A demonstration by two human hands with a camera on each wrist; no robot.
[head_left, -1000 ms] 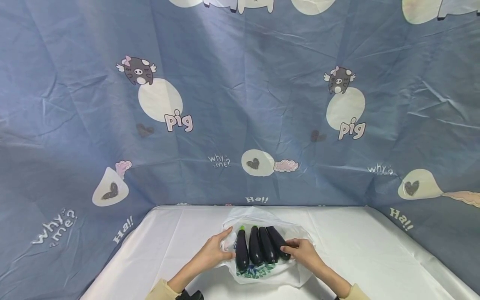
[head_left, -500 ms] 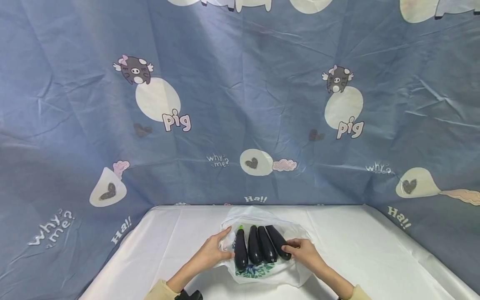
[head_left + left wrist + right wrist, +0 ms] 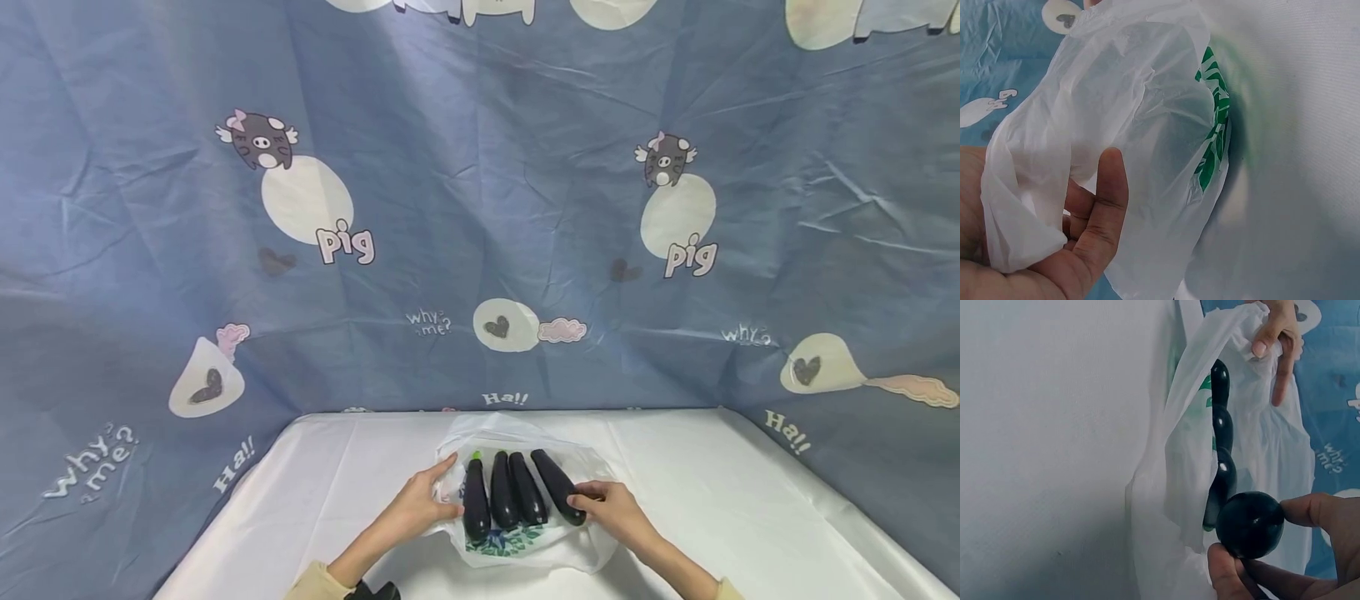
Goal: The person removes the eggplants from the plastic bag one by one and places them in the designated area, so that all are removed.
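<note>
A white plastic bag [image 3: 558,553] with a green leaf print lies with its mouth spread on the table. Several dark eggplants [image 3: 503,496] rest inside it, side by side; the leftmost shows a bright green stem end. My left hand [image 3: 414,502] holds the bag's left edge, and in the left wrist view the plastic folds over the palm of that hand [image 3: 1094,234]. At the bag's right side my right hand [image 3: 611,510] pinches the rightmost eggplant [image 3: 556,483] near its rounded end. The right wrist view shows thumb and fingers around that eggplant [image 3: 1250,526], end-on.
White cloth [image 3: 682,475] covers the table. A blue curtain [image 3: 420,208] printed with pigs and words hangs behind and along both sides. Part of a black object [image 3: 378,591] shows at the bottom edge, beside the left forearm.
My right hand has shifted the rightmost eggplant slightly to the right, and a gap now separates it from the others. My left hand keeps its hold on the bag. The head view has turned slightly.
</note>
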